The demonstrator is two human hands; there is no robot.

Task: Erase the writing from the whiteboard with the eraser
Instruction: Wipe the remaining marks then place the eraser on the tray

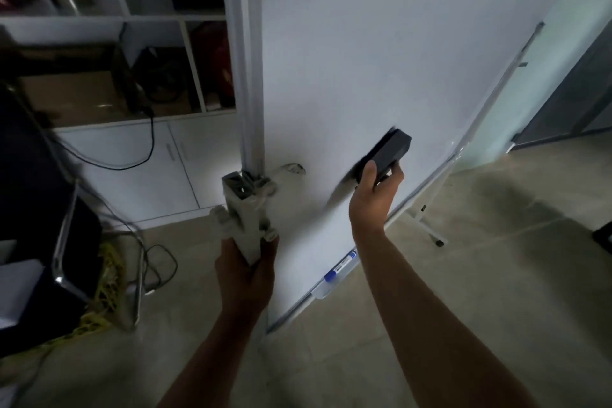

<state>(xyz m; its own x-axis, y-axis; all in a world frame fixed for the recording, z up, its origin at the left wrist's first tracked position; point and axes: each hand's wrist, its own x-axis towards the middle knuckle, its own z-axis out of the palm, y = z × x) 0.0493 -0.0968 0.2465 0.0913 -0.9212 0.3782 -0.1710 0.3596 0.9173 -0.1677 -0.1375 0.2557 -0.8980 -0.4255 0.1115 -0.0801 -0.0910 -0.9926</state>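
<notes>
Both hands are busy: the right hand grips the dark eraser, thumb on its near face, and presses it flat to the whiteboard low on the surface, toward five o'clock from the board's middle. The left hand is wrapped around the grey frame post at the board's edge. A blue-capped marker lies in the tray at six o'clock of the eraser, well apart from it.

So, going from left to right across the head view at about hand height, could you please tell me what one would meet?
Yellow cable → left hand gripping the stand post → whiteboard → blue marker → right hand holding the eraser.
</notes>
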